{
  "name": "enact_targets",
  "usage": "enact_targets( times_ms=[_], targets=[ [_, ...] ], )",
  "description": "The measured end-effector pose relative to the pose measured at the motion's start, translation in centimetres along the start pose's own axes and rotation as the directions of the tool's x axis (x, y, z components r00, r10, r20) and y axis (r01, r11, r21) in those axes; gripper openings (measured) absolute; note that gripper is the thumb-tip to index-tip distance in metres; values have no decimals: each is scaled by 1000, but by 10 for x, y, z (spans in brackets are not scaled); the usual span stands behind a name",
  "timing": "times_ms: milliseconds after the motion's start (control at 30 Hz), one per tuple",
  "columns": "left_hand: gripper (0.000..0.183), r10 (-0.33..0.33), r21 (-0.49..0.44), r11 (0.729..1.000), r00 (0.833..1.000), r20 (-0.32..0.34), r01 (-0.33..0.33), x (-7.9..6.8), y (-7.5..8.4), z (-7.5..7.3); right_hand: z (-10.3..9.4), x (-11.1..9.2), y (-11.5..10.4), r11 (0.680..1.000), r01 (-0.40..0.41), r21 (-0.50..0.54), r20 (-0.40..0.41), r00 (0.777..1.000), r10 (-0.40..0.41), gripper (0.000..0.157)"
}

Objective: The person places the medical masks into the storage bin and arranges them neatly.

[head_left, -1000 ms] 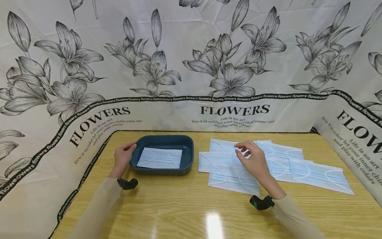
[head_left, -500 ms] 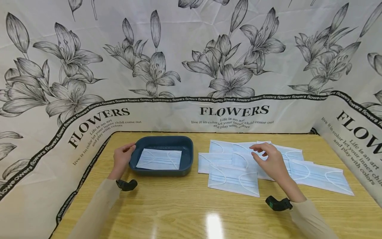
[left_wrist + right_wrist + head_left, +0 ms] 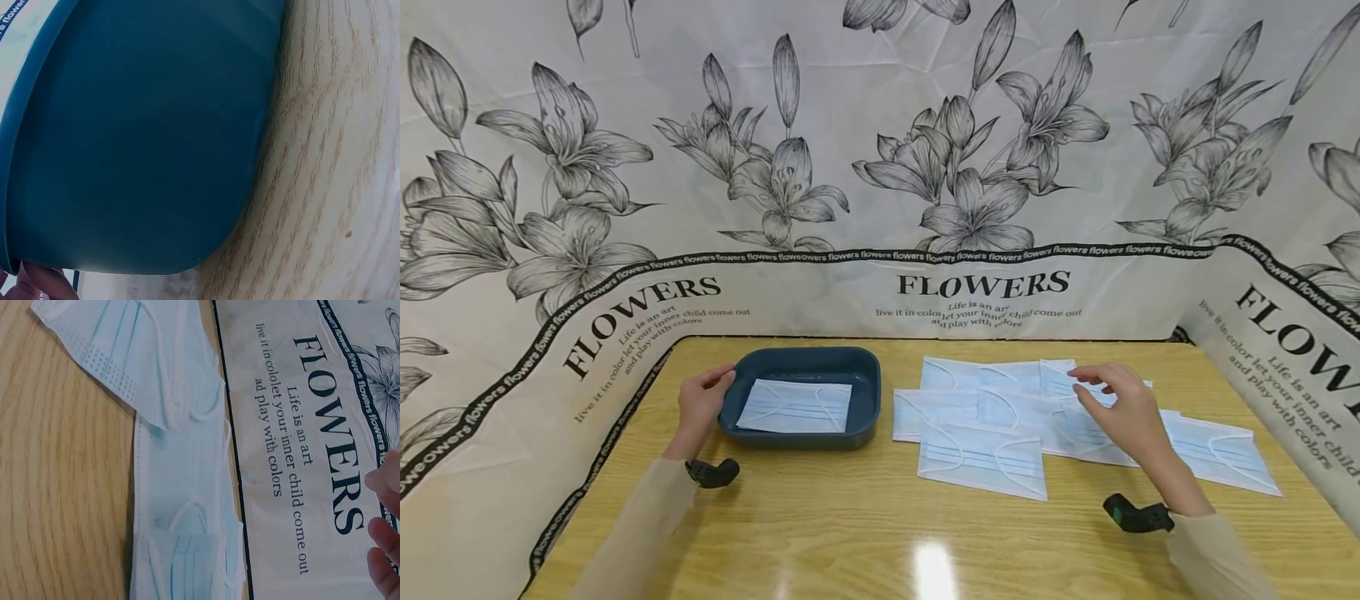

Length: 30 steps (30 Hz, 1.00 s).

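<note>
My left hand [image 3: 702,408] grips the left end of a dark blue plastic basin [image 3: 805,440]. In the left wrist view the fingers [image 3: 47,282] are at its rim, and the basin's outer wall [image 3: 137,137] fills much of the frame. Inside lies a light blue face mask [image 3: 793,407] with white ear loops. Over several overlapping face masks [image 3: 981,458] on the right, my right hand [image 3: 1123,412] hovers with loosely bent fingers and nothing between them. The right wrist view has its fingertips [image 3: 384,540] at the right edge, apart from the masks [image 3: 178,462].
Both the basin and the masks lie on a wood-grain table [image 3: 820,525]. Behind and along the sides stands a white cloth [image 3: 820,292] printed with flowers and lettering. A black camera [image 3: 1138,514] is strapped at the right wrist, another [image 3: 713,473] at the left.
My right hand has moved rightward across the masks, uncovering those in the middle. The left hand stays at the basin's end, and the mask inside has not moved.
</note>
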<state>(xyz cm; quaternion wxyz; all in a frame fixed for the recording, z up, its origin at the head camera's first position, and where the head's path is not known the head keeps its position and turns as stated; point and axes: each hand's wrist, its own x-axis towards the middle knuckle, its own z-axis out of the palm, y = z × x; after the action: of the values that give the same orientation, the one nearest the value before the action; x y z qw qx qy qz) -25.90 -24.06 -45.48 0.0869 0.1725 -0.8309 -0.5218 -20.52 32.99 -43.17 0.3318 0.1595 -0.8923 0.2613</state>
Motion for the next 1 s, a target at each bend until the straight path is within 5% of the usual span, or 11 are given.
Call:
enact_targets(
  times_ms=[1000],
  targets=[
    [35, 23, 17, 1000, 999, -35, -22, -1, 1, 2, -52, -24, 66, 992, -125, -33, -15, 992, 124, 28]
  ],
)
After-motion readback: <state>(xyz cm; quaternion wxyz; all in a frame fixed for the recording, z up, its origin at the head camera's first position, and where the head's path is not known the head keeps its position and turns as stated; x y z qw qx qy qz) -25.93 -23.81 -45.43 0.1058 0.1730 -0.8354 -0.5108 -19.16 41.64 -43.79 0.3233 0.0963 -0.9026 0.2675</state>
